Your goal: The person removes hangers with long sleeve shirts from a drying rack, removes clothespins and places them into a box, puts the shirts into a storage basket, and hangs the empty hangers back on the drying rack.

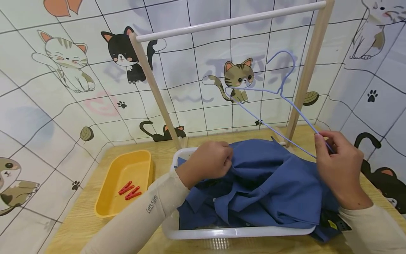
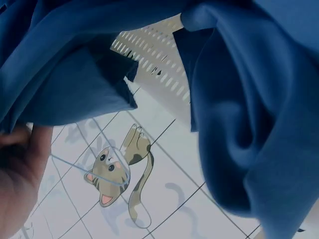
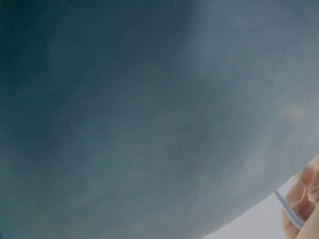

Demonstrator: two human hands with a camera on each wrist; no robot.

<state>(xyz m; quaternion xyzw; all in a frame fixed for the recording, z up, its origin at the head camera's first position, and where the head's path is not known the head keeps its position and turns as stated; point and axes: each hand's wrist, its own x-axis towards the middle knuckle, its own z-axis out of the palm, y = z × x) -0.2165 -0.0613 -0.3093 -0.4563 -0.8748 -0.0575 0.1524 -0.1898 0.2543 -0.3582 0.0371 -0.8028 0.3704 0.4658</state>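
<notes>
A rumpled blue collared shirt lies heaped in and over a white plastic basket. My left hand grips the shirt near its upper left, fingers curled into the cloth; in the left wrist view the blue cloth hangs from that hand. My right hand pinches one end of a light blue wire hanger, its hook pointing up and its other end reaching left above the shirt. In the right wrist view cloth fills most of the picture, with the fingers on the hanger wire at lower right.
A wooden rack with a white crossbar stands behind the basket. On the left, a yellow tray holds red clothespins. The wooden table meets walls covered in a cat-patterned tile print.
</notes>
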